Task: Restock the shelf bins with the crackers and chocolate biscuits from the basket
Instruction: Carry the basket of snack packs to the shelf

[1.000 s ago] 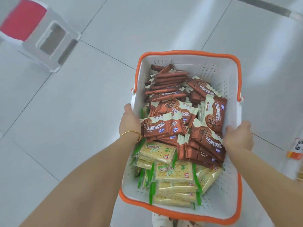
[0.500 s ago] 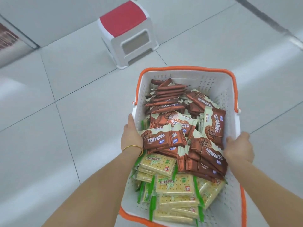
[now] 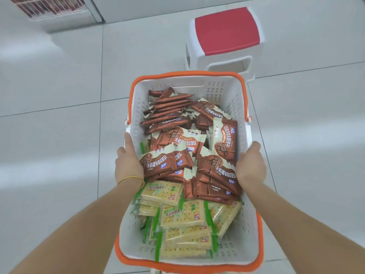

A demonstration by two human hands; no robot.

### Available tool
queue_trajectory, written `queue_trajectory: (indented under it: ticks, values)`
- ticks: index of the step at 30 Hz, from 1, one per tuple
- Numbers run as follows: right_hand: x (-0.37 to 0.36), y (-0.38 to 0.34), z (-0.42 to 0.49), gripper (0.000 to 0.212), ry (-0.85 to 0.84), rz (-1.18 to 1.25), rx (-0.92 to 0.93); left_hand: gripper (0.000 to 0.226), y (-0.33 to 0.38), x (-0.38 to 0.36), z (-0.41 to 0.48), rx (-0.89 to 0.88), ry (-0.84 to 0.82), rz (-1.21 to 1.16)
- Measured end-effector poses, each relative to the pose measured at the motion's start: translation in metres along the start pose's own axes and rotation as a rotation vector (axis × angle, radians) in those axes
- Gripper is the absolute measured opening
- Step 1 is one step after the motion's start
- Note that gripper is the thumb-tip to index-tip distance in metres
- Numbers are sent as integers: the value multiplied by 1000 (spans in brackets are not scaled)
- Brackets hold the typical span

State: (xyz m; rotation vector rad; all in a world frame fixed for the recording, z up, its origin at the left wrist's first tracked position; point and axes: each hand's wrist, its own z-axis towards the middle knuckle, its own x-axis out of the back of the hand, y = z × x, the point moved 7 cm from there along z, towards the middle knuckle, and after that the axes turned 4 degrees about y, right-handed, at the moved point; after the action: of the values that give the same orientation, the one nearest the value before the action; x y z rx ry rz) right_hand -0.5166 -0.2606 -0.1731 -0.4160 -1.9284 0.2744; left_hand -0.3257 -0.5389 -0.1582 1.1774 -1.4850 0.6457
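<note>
Left hand and right hand each clasp a side wall of the basket, fingers apparently curled round it but mostly hidden, holding it level so the chocolate biscuits and, nearer the body, crackers lie heaped inside.

Basket: white, orange rim, loaded.
Brown chocolate biscuits fill far half; green-edged crackers stacked at near end.
</note>
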Motion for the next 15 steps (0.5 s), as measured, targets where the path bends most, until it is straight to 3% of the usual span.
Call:
queue_trajectory:
  ticks: [9, 15]
  values:
    - [-54, -178, 62, 21, -34, -97, 162, 83, -30, 47, 143, 155, 21, -30]
    - [-73, -254, 90, 21, -41, -98, 121, 80, -21, 71, 233, 181, 41, 2]
